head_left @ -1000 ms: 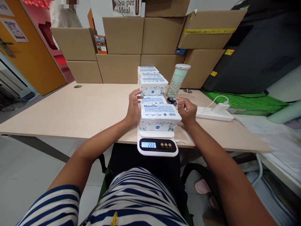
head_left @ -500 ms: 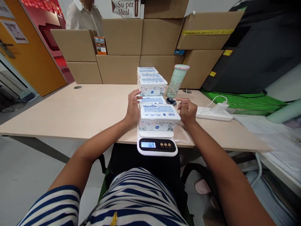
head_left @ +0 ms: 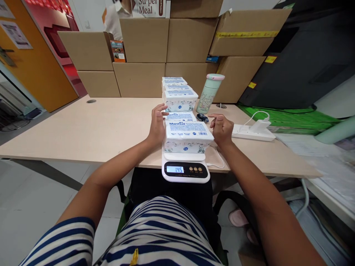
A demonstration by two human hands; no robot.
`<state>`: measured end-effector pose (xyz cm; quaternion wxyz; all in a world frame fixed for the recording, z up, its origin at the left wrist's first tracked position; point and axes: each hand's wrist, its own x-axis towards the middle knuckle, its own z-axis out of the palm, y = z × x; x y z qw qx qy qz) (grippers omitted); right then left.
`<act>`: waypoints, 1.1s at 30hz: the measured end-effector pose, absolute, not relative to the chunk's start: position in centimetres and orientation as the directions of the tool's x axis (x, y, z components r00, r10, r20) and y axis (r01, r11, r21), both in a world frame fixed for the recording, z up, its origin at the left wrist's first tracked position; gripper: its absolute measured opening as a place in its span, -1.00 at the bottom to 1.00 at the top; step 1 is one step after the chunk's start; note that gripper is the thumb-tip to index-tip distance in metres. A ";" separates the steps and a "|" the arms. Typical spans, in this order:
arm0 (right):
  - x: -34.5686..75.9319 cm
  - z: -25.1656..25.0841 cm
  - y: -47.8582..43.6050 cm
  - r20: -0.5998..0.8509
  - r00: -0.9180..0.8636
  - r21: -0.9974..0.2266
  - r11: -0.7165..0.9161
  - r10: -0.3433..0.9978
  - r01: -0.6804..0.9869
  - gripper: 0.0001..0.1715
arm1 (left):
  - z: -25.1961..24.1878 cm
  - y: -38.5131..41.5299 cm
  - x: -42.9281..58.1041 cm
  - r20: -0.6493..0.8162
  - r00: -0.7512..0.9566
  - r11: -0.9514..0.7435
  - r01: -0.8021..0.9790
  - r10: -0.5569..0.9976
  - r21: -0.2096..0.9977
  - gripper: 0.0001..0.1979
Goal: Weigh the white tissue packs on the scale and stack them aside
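A tissue pack [head_left: 188,137] sits on a scale [head_left: 185,170]. The left hand [head_left: 157,126] and right hand [head_left: 222,129] rest open at its ends. It looks soft and light, best lifted there.

a pale wooden desk [head_left: 83,129] fronts stacked cardboard boxes [head_left: 144,40]; orange door [head_left: 33,70] at left, grey tiled floor [head_left: 30,207] below.
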<state>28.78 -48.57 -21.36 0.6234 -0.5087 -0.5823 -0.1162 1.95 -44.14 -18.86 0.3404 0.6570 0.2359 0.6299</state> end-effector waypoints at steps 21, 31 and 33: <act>28.8 -21.5 -48.8 0.820 0.303 -0.534 0.457 0.485 0.712 -0.05 | -18.9 -44.2 1.9 0.661 0.103 -0.650 -0.126 0.743 0.750 -0.30; 26.2 -18.6 -53.1 0.429 0.426 -0.898 0.327 0.796 0.294 -0.01 | -17.4 -46.2 1.3 0.443 0.041 -0.426 -0.204 0.896 0.881 -0.18; 24.8 -19.2 -56.0 0.198 0.295 -0.977 0.164 0.935 0.137 -0.07 | -17.7 -48.2 0.7 0.317 0.165 -0.263 -0.284 0.934 0.922 -0.19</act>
